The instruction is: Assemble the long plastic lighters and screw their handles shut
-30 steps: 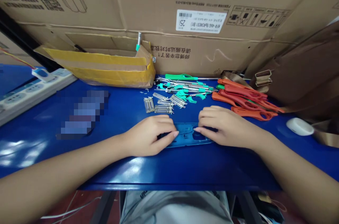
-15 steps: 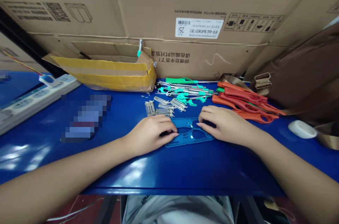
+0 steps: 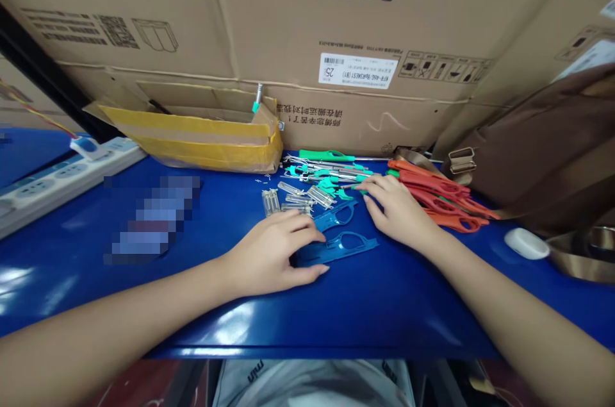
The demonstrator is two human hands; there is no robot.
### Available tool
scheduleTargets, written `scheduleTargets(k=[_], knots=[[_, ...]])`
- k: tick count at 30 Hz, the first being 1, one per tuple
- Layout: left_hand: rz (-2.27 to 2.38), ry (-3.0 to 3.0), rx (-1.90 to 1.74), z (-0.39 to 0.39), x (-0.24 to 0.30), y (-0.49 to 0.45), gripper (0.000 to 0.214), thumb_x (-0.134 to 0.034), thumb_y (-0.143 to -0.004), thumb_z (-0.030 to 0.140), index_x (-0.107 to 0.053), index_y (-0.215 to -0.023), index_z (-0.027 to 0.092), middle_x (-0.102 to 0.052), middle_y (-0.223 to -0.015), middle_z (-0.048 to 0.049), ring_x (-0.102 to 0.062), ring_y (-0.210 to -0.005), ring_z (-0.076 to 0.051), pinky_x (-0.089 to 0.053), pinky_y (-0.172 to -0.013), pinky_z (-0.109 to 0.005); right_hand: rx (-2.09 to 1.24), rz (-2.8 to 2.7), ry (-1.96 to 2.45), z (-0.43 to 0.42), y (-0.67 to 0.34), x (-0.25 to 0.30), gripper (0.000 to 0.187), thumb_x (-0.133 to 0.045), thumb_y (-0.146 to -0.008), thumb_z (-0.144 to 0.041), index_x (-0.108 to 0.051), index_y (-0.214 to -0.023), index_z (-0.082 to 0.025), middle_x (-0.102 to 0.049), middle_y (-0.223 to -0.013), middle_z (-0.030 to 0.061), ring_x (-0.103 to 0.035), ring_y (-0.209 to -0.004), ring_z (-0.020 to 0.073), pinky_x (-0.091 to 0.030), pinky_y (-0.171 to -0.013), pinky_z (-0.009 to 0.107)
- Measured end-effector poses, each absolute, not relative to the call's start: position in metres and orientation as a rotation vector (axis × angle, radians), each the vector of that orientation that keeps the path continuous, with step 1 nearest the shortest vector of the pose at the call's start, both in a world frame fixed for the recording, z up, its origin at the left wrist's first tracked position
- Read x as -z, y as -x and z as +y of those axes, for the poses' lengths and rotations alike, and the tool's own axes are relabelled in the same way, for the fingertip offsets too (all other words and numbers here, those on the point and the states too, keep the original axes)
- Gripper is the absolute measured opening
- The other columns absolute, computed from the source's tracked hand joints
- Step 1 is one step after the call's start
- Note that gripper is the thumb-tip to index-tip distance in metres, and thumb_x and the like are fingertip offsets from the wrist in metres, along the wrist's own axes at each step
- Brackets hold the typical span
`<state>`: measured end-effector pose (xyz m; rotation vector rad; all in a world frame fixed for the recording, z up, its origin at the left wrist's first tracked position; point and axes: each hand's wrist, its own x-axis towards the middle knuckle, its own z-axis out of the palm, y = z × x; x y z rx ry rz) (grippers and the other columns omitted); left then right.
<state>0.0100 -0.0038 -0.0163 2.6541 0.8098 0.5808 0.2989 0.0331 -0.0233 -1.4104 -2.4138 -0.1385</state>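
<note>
Left hand [image 3: 276, 250] was half-curled, thumb well apart from the fingers, not clamped, over the left ends of two blue shells [image 3: 331, 256] on the table [image 3: 269, 323]. Right hand [image 3: 396, 208] had its fingertips at the teal-and-metal parts [image 3: 329, 185]; couldn't tell if it pinched any.

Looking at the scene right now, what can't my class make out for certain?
In the head view:
- Left ends of the blue shells: hidden by the left hand.
- Whether the right hand touches the green-ended rods: too small and blurred.
- Most contents of the yellow-taped box: hidden by its front wall.
- The pixelated object: its details are masked.
</note>
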Motion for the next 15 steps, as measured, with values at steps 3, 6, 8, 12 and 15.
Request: scheduleTargets(k=[3, 6, 8, 12, 15], knots=[[0.827, -2.705, -0.494, -0.005, 0.017, -0.010, 0.041, -0.070, -0.090, 0.045, -0.067, -0.123, 0.021, -0.069, -0.113, -0.0056, -0.063, -0.103, -0.026, -0.050, -0.091, -0.041, 0.186, -2.419, 1.478, 0.051, -0.299, 0.021, 0.027, -0.049, -0.097, -0.018, -0.070, -0.114, -0.014, -0.062, -0.116, 0.0174, -0.056, -0.107, 0.0325, -0.049, -0.095, 0.049], [0.835, -2.717, -0.467, -0.004, 0.019, -0.010, 0.040, -0.068, -0.092, 0.043, -0.067, -0.123, 0.019, -0.069, -0.113, -0.0063, -0.063, -0.104, -0.026, -0.050, -0.091, -0.041, 0.197, -2.485, 1.483, 0.069, -0.296, 0.016, 0.023, -0.060, -0.091, -0.021, -0.072, -0.111, -0.016, -0.060, -0.113, 0.0168, -0.055, -0.108, 0.0340, -0.050, -0.094, 0.050], [0.833, -2.728, -0.463, -0.002, 0.020, -0.009, 0.036, -0.067, -0.093, 0.042, -0.069, -0.120, 0.019, -0.069, -0.111, -0.0064, -0.063, -0.103, -0.026, -0.051, -0.092, -0.041, 0.190, -2.544, 1.481, 0.080, -0.293, 0.013, 0.017, -0.067, -0.087, -0.022, -0.073, -0.102, -0.018, -0.058, -0.109, 0.0147, -0.056, -0.104, 0.0326, -0.051, -0.091, 0.048], [0.829, -2.758, -0.469, -0.001, 0.021, -0.008, 0.031, -0.066, -0.094, 0.042, -0.072, -0.115, 0.020, -0.069, -0.106, -0.0065, -0.063, -0.099, -0.025, -0.051, -0.090, -0.040, 0.202, -2.636, 1.459, 0.092, -0.287, 0.006, 0.010, -0.068, -0.085, -0.015, -0.070, -0.094, -0.019, -0.056, -0.104, 0.0122, -0.056, -0.098, 0.0281, -0.051, -0.087, 0.042], [0.838, -2.787, -0.481, -0.002, 0.021, -0.007, 0.031, -0.065, -0.094, 0.042, -0.073, -0.115, 0.020, -0.069, -0.104, -0.0069, -0.063, -0.098, -0.025, -0.051, -0.088, -0.039, 0.245, -2.678, 1.413, 0.093, -0.284, 0.002, 0.007, -0.064, -0.087, -0.014, -0.067, -0.093, -0.017, -0.057, -0.107, 0.0132, -0.055, -0.099, 0.0277, -0.050, -0.088, 0.042]])
